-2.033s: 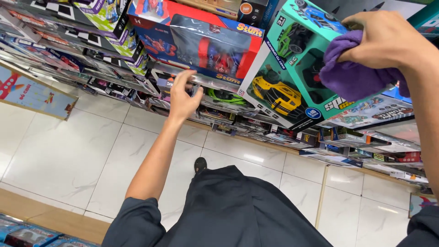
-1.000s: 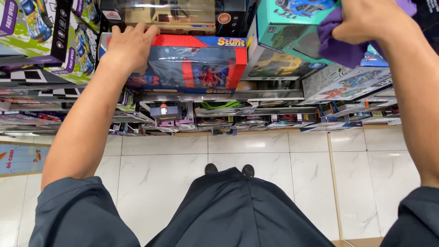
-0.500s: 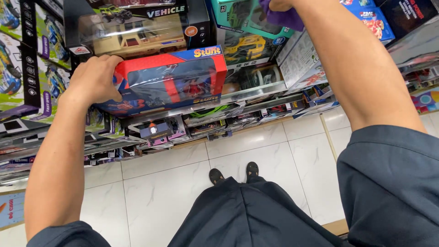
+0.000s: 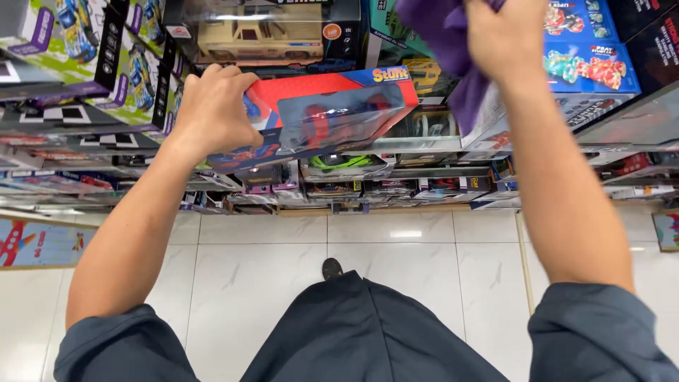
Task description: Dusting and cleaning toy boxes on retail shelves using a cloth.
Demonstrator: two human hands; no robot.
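— Head view first: where do we stand with the red and blue toy box (image 4: 318, 117)?

— Upper centre of the frame, our left hand (image 4: 212, 110) clasps its end, tilted on the shelf stack. Our right hand (image 4: 506, 35) bunches the purple cloth (image 4: 445, 42) (upper right). Wiping looks unfinished, we judge.

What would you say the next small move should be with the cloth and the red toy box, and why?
Probably bring the purple cloth in the right hand down onto the red toy box. The left hand grips the box's end, tilted out from the shelf, while the cloth is bunched above it, apart from its clear window.
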